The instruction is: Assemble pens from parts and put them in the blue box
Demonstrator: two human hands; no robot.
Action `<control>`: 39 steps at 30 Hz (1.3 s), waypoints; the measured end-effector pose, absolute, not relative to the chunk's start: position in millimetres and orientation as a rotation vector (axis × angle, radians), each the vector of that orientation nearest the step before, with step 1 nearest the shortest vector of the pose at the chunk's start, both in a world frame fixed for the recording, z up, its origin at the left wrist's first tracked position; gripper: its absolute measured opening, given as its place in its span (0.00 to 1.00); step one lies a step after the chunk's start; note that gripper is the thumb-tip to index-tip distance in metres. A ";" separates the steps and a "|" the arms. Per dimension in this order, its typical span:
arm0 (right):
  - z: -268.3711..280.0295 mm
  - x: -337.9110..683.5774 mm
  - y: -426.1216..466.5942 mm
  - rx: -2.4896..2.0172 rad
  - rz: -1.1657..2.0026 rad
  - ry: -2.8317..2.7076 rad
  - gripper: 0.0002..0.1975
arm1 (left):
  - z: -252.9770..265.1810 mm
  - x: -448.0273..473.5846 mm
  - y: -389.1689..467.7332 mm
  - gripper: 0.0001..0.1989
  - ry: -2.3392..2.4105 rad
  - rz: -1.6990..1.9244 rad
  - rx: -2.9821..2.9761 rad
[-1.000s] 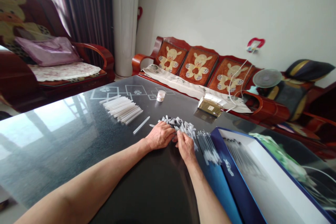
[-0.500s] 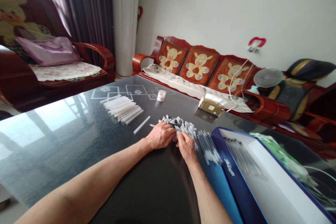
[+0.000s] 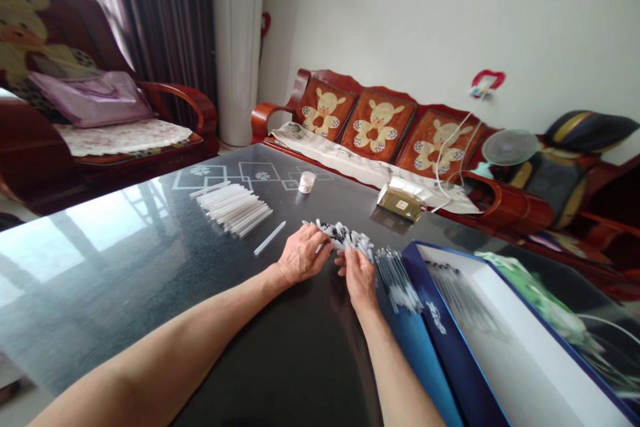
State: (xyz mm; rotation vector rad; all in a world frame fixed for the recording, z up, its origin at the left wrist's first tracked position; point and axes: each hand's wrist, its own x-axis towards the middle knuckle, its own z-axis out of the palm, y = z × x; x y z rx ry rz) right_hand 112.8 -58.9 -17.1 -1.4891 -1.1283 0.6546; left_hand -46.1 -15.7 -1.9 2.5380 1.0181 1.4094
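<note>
A heap of small white and black plastic pieces (image 3: 345,235), perhaps pen caps, lies on the dark table at my fingertips. My left hand (image 3: 304,255) is closed at the heap's left side, and a small whitish piece (image 3: 320,248) shows between its fingers. Thumb and fingers of my right hand (image 3: 359,277) are pinched together at the near right of the heap; what they hold is hidden. Between the two hands is a narrow gap. Left of them lie a single white tube (image 3: 270,238) and a stack of similar white tubes (image 3: 235,208).
Thin clear rods (image 3: 399,280) lie in a bundle right of the heap, beside a long blue box (image 3: 455,353) holding more rods. A small white cup (image 3: 307,182) and a gold tissue box (image 3: 400,203) stand farther back. Green-and-white plastic packaging (image 3: 543,297) lies beyond the box.
My hands have moved slightly apart from touching, the right one shifting to the right. A whitish piece now shows in my left fingers.
</note>
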 end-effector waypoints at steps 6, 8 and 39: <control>-13.7 110.2 -63.7 -1.421 0.624 -1.253 0.18 | -4.8 -43.2 -10.2 0.23 1.178 1.221 1.794; -8.9 104.2 -68.1 -1.432 0.546 -1.418 0.15 | -3.5 -42.9 -6.1 0.21 1.024 1.246 1.546; -8.8 162.3 -34.0 -1.834 -0.254 -1.806 0.12 | -9.8 -53.3 -4.2 0.12 1.043 1.207 2.588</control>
